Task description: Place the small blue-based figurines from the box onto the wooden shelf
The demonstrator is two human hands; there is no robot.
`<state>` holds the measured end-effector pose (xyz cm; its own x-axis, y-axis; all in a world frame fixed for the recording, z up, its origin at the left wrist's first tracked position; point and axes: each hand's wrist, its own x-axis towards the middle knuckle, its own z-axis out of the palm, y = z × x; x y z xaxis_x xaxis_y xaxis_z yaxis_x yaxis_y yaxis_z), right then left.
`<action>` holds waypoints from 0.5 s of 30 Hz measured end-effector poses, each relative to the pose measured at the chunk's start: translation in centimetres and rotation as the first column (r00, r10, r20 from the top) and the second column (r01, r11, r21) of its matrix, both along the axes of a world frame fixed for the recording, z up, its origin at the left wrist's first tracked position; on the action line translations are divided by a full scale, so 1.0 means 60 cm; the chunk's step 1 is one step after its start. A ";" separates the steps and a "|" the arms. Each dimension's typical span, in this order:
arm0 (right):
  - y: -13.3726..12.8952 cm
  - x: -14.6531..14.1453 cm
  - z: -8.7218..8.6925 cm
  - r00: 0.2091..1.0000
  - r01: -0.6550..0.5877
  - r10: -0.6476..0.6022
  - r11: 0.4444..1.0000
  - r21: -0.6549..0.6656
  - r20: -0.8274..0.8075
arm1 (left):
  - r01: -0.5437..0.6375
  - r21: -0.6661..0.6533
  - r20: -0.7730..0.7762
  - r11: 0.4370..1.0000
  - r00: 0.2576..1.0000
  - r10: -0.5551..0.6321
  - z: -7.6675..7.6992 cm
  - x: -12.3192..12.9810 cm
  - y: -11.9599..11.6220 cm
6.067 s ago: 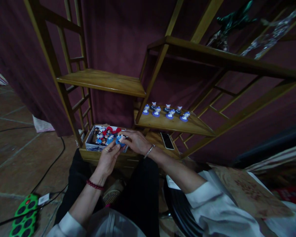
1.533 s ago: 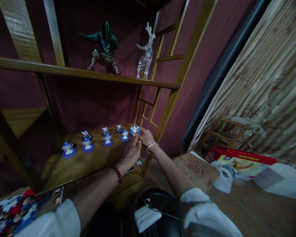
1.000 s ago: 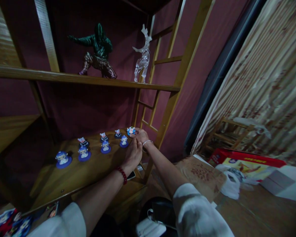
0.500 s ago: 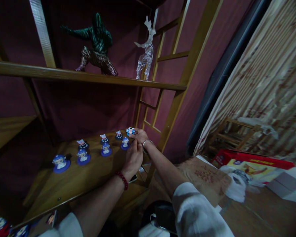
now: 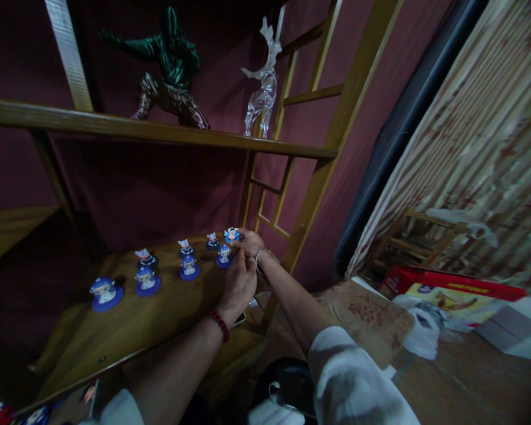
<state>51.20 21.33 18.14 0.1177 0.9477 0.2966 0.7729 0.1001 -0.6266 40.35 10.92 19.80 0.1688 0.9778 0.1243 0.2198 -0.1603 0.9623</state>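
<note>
My right hand (image 5: 251, 243), with a silver bracelet at the wrist, reaches to the far right end of the lower shelf and pinches a small light-blue figurine (image 5: 232, 235). Just below it my left hand (image 5: 238, 282), wearing a red bead bracelet, has its fingers drawn together against the right hand; what they hold, if anything, is hidden. Beside the left fingertips stands a blue-haired figurine (image 5: 224, 255) on a round purple base. Several matching ones, such as the nearest figurine (image 5: 104, 291), form a front row. Behind them, pink-and-black figurines (image 5: 211, 239) line up on dark bases.
The upper shelf board (image 5: 168, 133) runs above my hands, carrying a green-and-bronze crouching statue (image 5: 174, 77) and a clear deer statue (image 5: 262, 97). A wooden lattice side (image 5: 312, 206) borders the right. Beyond it lie a red box (image 5: 455, 289) and a white plastic bag (image 5: 422, 333).
The view has shifted slightly, so the shelf and statues sit a little higher and the front figurines further left. Both hands stay at the same spot, the right still on the light-blue figurine.
</note>
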 end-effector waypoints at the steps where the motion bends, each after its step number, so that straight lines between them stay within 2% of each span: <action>1: -0.003 -0.002 0.004 1.000 0.004 -0.004 1.000 -0.006 0.007 | 0.001 0.004 -0.006 1.000 1.000 -0.001 0.000 0.000 0.000; 6: -0.011 -0.006 0.011 0.999 -0.031 0.031 0.999 -0.013 0.017 | -0.004 0.010 0.041 1.000 0.999 0.004 -0.007 0.002 0.004; 15: -0.005 0.000 0.004 0.997 -0.067 0.067 0.998 0.007 -0.021 | 0.006 0.008 0.068 1.000 0.998 -0.006 -0.010 0.001 0.004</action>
<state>51.21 21.05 18.36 0.0601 0.9518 0.3009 0.7507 0.1556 -0.6421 40.39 11.18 19.21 0.1654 0.9758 0.1431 0.1527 -0.1686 0.9738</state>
